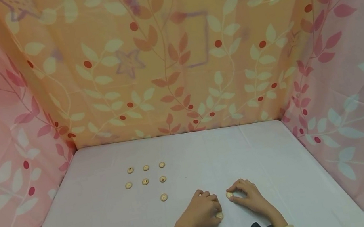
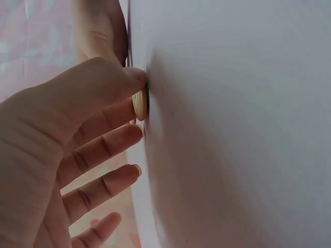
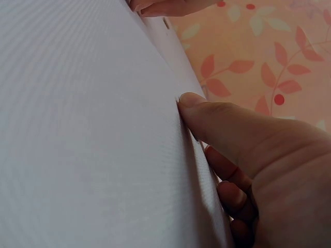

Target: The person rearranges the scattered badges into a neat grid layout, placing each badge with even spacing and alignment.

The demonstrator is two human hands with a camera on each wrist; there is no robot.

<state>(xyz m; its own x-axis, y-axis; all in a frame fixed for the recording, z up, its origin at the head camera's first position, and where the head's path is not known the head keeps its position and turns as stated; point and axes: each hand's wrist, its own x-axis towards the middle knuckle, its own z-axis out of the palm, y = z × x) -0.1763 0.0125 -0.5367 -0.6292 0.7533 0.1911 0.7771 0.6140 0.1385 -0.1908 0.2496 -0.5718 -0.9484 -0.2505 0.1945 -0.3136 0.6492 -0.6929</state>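
My left hand (image 1: 200, 211) pinches a round pale wooden button (image 1: 219, 215) close to the white tabletop. In the left wrist view, that button (image 2: 138, 106) stands on edge between thumb and index finger, while the other fingers are spread apart. A short way to the right, my right hand (image 1: 252, 198) holds a second wooden button (image 1: 229, 194) between thumb and index finger, at the table surface. The right wrist view shows the thumb (image 3: 207, 113) low against the table, and it hides most of that button.
Several similar buttons lie to the left on the white table (image 1: 263, 148), in two rows, among them one at the back left (image 1: 130, 170). A single button (image 1: 164, 197) lies nearer, left of the left hand. Patterned cloth (image 1: 164, 52) encloses the back and both sides.
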